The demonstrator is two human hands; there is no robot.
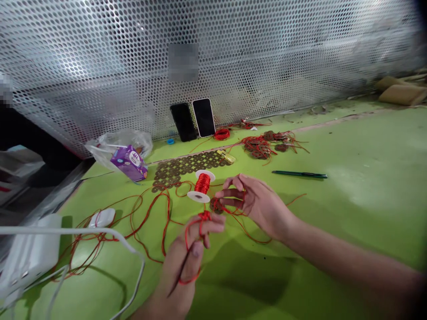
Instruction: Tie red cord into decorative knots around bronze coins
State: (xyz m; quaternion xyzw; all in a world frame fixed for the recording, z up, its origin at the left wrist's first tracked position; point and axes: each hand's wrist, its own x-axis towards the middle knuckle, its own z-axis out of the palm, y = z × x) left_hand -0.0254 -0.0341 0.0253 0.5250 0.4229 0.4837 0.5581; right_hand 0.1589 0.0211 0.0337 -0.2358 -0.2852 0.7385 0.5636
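My left hand is closed on red cord, a knotted clump of it bunched at my index finger and a loop hanging round my thumb. A slim dark tool lies along that thumb. My right hand is loosely curled, cord threaded among its fingers; a coin sits at its fingertips, though I can't tell whether they pinch it.

To work this cord well, I'd say I want even tension between both hands, the clump pinned under my left thumb, the loop spread so it can't twist, and the tool's point clear of my palm. The slack trailing left of my grip looks likely to snag.

Just beyond my fingertips stands the spool, with no writing on its rims that I can see. The purple box, beyond my left hand, has a white round label, too small to read. I can't read any brand on the pen beyond my right hand.
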